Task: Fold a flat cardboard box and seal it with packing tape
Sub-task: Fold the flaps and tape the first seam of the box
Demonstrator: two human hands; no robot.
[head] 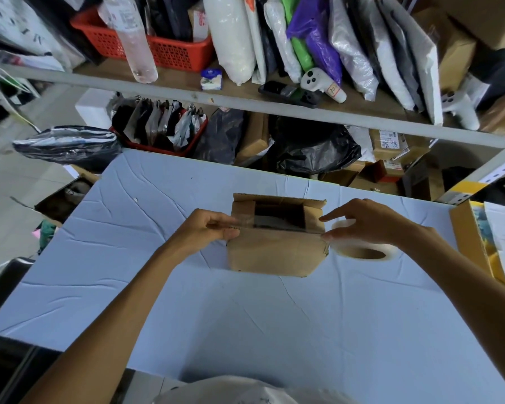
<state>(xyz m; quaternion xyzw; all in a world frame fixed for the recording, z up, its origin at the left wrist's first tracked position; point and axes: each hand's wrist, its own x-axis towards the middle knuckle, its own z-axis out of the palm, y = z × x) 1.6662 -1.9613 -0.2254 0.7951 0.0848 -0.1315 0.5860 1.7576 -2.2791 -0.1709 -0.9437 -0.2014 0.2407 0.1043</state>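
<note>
A small brown cardboard box [274, 255] stands on the pale blue table [245, 316], its top partly open with a dark gap between the flaps. A strip of clear packing tape [277, 223] stretches across the top of the box. My left hand [207, 231] pinches the free end of the strip at the box's left edge. My right hand [368, 223] grips the clear tape roll [362, 246] just right of the box, index finger pointing toward the box top.
A yellow-edged cardboard box [473, 240] with papers sits at the table's right edge. Behind the table a shelf [274, 109] holds bags, a red basket [172, 51], a bottle and white controllers. Black bags and cartons lie underneath.
</note>
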